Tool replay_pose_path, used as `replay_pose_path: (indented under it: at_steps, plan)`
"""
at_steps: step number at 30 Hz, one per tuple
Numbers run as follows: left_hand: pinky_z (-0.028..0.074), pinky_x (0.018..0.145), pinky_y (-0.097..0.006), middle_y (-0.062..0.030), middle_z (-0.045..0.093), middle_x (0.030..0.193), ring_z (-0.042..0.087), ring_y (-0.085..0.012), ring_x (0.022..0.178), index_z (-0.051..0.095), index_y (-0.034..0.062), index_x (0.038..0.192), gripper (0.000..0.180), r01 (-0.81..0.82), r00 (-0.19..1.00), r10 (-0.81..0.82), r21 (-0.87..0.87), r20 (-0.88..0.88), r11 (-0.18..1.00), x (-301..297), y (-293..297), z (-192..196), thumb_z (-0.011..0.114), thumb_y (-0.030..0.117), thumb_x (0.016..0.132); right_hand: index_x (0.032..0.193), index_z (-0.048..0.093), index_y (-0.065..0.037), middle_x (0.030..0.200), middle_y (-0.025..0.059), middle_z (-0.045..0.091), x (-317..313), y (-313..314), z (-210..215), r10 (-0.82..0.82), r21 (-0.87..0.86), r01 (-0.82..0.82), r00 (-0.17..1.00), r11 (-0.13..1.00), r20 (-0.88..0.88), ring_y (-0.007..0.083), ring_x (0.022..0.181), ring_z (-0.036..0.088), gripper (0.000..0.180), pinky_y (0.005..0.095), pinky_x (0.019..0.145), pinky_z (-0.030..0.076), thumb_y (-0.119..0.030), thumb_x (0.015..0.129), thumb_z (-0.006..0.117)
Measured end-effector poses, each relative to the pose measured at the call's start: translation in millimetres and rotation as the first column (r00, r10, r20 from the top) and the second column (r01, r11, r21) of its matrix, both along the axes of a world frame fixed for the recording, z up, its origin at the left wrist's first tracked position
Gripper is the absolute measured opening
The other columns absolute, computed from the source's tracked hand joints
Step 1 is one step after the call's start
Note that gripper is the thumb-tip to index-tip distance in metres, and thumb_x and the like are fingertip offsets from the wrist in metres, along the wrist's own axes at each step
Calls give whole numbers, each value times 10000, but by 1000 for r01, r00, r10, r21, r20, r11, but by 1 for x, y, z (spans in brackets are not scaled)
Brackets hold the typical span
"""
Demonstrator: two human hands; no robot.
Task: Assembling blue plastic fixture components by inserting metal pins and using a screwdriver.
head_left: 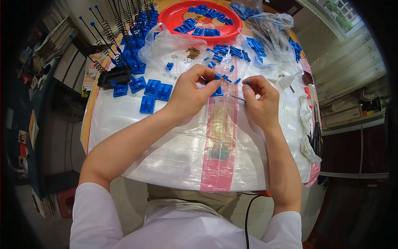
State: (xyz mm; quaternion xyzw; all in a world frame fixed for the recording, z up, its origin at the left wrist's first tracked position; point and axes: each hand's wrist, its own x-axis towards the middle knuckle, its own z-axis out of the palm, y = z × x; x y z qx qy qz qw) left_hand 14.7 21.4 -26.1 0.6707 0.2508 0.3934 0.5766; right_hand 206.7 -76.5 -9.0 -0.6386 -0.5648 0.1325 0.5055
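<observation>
My left hand (pixel 188 93) is closed, thumb and forefinger pinching a small blue plastic part (pixel 217 76). Just beneath those fingertips lies a blue plate-like piece (pixel 217 91), partly hidden by the hand. To the right, my right hand (pixel 262 99) is also closed in a pinch, with a tiny blue piece (pixel 248 83) showing at its fingertips. A thin metal rod (pixel 237 98) sticks out to the left of this hand; whether the hand holds it I cannot tell. Small blue pegs (pixel 226 78) lie scattered between and beyond the hands.
Several blue bracketed plates (pixel 164 92) lie left of my left hand. Behind them stand blue bases with tall black springs (pixel 108 35). A plastic bag (pixel 166 52) bears brown screws (pixel 192 53) and nuts. A red basin (pixel 166 18) with blue parts sits at the back.
</observation>
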Motion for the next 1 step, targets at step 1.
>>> replay_pose_path:
  at_steps: [1]
  plan:
    - [500,895,-267,-7,662,1116,622,-90,954,700,59,1113,163,12,994,-14,-24,-107,1000,-3,1,6,704,77,952,1009,700,1,817,37,698,1,-1,0,0,1,0,1000,1000,-1,69,708,605,118,241,648,489,-46,902,679]
